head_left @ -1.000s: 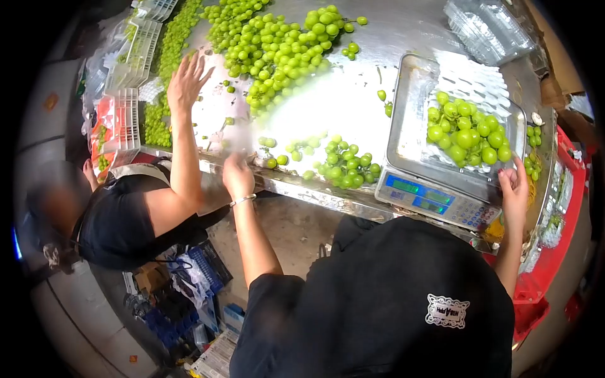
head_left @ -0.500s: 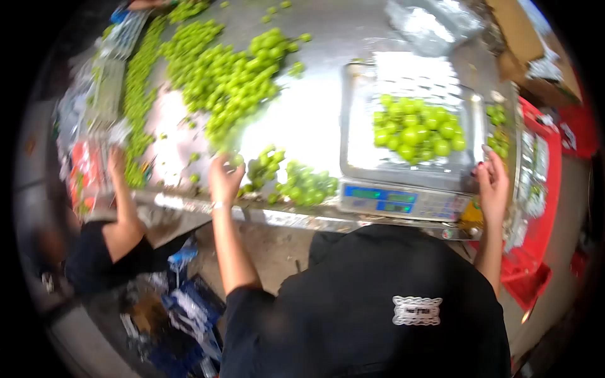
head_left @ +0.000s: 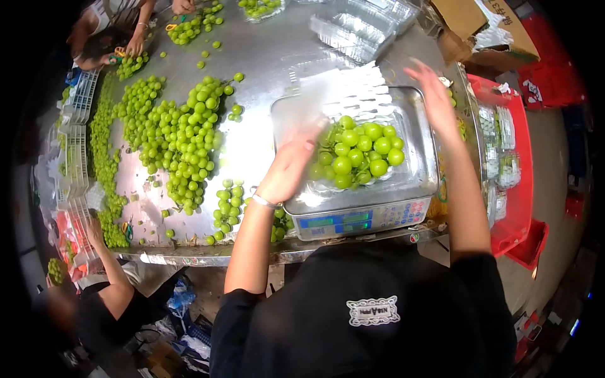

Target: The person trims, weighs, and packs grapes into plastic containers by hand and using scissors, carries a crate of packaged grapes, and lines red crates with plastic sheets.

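Green grapes (head_left: 359,151) lie on white foam netting in the metal tray (head_left: 413,170) of a digital scale (head_left: 362,220). My left hand (head_left: 291,165), with a bracelet at the wrist, is at the tray's left side, beside the grapes; its fingertips are smeared by motion. My right hand (head_left: 433,94) is raised by the tray's upper right corner, fingers stretched, nothing in it. White foam net (head_left: 353,88) extends over the tray's far edge. Loose grape bunches (head_left: 228,205) lie left of the scale.
A large grape pile (head_left: 183,135) lies on the metal table (head_left: 252,57). Clear plastic boxes (head_left: 359,28) stand at the far side, a cardboard box (head_left: 463,19) at the back right, a red crate (head_left: 520,183) at right. Co-workers' hands (head_left: 135,45) handle grapes at the far left.
My left hand has moved right from the loose bunches to the tray. My right hand has moved up from the scale's lower right corner. The view has shifted right.
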Demonstrator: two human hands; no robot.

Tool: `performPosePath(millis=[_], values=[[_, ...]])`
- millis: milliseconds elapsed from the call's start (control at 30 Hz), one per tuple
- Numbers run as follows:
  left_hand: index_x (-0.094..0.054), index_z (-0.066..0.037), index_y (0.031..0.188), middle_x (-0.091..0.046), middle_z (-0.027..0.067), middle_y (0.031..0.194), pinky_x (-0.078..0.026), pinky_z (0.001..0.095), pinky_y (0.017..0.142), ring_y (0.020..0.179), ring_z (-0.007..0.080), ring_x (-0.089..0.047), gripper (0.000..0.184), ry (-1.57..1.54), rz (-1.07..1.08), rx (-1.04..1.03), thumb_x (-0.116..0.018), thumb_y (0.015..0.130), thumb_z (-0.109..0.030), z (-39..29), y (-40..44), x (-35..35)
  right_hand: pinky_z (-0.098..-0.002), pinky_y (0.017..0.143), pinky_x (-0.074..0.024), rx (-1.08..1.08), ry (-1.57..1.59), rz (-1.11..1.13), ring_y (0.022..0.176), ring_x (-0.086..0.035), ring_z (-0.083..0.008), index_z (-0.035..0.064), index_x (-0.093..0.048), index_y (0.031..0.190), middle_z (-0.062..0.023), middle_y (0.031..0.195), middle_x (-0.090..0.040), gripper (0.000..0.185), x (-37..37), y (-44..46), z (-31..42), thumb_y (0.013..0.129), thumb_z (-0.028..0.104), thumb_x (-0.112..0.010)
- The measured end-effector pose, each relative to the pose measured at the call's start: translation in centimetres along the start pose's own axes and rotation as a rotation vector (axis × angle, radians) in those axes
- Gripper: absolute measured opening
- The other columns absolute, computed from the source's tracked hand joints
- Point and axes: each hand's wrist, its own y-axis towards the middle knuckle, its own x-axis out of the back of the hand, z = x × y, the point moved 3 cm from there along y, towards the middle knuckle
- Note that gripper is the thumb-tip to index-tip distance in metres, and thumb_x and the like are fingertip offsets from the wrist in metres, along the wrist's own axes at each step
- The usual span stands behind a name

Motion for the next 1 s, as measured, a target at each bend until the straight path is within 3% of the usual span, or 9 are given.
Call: performPosePath(millis=[67,133,200,300,433,533,600,733,1000], values=[[-0.043,-0.001,0.12,-0.041,0.0112,0.127,-0.01,0.0355,0.104,0.128,0.0262,-0.018,0.046,0.069,-0.018,-0.001,-0.023,0.089,-0.028,-0.3,0.1,-0.2,-0.0305,0.092,-0.0314,-0.199,-0.19,0.19,0.105,-0.047,-0.0217,-0.0039,-0.046,0.113,-0.017,0.108,-0.054,0.06,-3.4,3.9,-4.0,0.089,0.047,-0.027],[-0.046,0.0,0.118,-0.042,0.0114,0.126,-0.011,0.036,0.104,0.127,0.0258,-0.018,0.047,0.149,-0.041,-0.017,-0.021,0.09,-0.03,-0.5,0.2,0.4,-0.0342,0.097,-0.0247,-0.549,0.079,0.273,0.112,-0.04,-0.0231,-0.0011,-0.042,0.12,-0.0141,0.119,-0.047,0.067,-6.1,5.6,-5.0,0.086,0.054,-0.026],[-0.052,0.001,0.108,-0.046,0.0126,0.121,-0.014,0.0396,0.103,0.125,0.0256,-0.022,0.053,-0.175,-0.402,0.091,-0.018,0.091,-0.034,0.2,-1.4,2.5,-0.0346,0.097,-0.0255,-0.523,0.335,0.188,0.109,-0.041,-0.0245,-0.0025,-0.048,0.113,-0.0135,0.117,-0.048,0.069,-5.7,5.4,-4.1,0.085,0.056,-0.025],[-0.056,0.001,0.099,-0.046,0.0111,0.119,-0.021,0.0385,0.099,0.114,0.0256,-0.038,0.058,-0.453,-0.634,0.219,-0.017,0.09,-0.041,-0.1,-4.5,2.2,-0.0342,0.094,-0.0277,-0.103,0.437,0.542,0.107,-0.041,-0.0218,-0.0009,-0.054,0.103,-0.011,0.112,-0.049,0.059,-1.3,0.7,0.8,0.086,0.05,-0.03],[-0.052,0.001,0.109,-0.041,0.0109,0.119,-0.033,0.0283,0.09,0.111,0.0175,-0.04,0.031,-0.386,-0.464,0.348,-0.048,0.079,-0.008,-1.4,-6.9,-1.8,-0.031,0.088,-0.0342,0.309,-0.119,0.63,0.098,-0.047,-0.0183,0.0095,-0.05,0.11,-0.0035,0.101,-0.05,0.029,0.8,-7.5,3.3,0.081,0.014,-0.05],[-0.041,-0.001,0.117,-0.035,0.0088,0.119,-0.036,0.023,0.082,0.105,0.0138,-0.041,0.048,-0.42,-0.439,0.351,-0.053,0.071,0.005,-0.5,-7.8,-3.5,-0.0281,0.081,-0.0388,-0.006,0.119,0.273,0.093,-0.048,-0.0152,0.0071,-0.049,0.109,-0.0022,0.099,-0.049,0.028,2.0,-10.5,2.9,0.081,0.011,-0.05],[-0.033,0.0,0.12,-0.035,0.0104,0.117,-0.039,0.0233,0.077,0.101,0.0143,-0.042,0.053,-0.437,-0.41,0.481,-0.053,0.072,0.004,0.1,-8.3,-4.0,-0.0247,0.069,-0.0424,-0.612,0.455,0.274,0.082,-0.049,-0.0122,0.0022,-0.048,0.108,-0.0054,0.096,-0.05,0.029,2.1,-12.6,0.9,0.081,0.01,-0.052],[-0.033,0.002,0.11,-0.049,0.009,0.093,-0.048,0.0245,0.067,0.08,0.0139,-0.052,0.037,-0.699,-0.277,0.668,-0.049,0.076,0.005,0.0,-8.4,-3.9,-0.0197,0.051,-0.0403,-0.932,0.472,0.565,0.059,-0.05,-0.0084,0.0025,-0.053,0.088,-0.0027,0.075,-0.055,0.011,1.6,-13.7,-0.7,0.082,0.012,-0.05],[-0.044,0.003,0.1,-0.056,0.0081,0.074,-0.052,0.0265,0.061,0.063,0.0173,-0.059,0.023,-0.674,-0.35,0.644,-0.045,0.078,0.004,2.3,-8.7,-2.6,-0.0196,0.039,-0.033,-0.603,0.514,0.323,0.045,-0.045,-0.006,0.0056,-0.053,0.069,-0.0015,0.058,-0.053,0.014,0.2,-16.7,-0.7,0.08,0.013,-0.049]])
